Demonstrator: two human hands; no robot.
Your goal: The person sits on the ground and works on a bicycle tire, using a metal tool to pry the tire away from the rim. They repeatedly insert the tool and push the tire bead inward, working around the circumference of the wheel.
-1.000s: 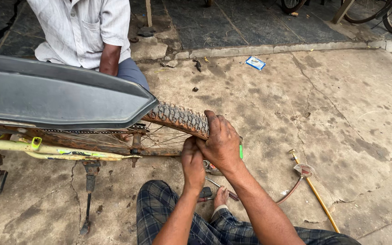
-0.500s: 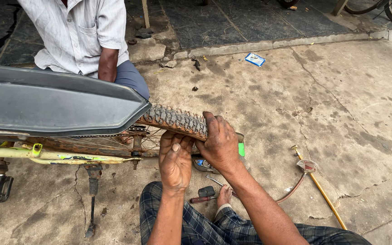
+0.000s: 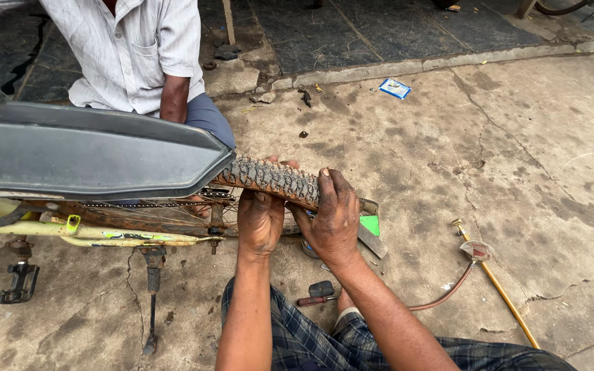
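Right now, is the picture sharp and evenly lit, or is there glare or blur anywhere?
Head view: soft, even daylight with only faint shadows; the left hand and right hand on the knobbly tyre look sharp; the grey mudguard close to the camera shows a mild sheen; the concrete floor is crisp, without glare.

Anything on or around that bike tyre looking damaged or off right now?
Yes. The tyre gripped by the left hand and right hand is brown and caked with dirt, and the chain looks rusty. A small blue packet lies loose on the cracked concrete floor.
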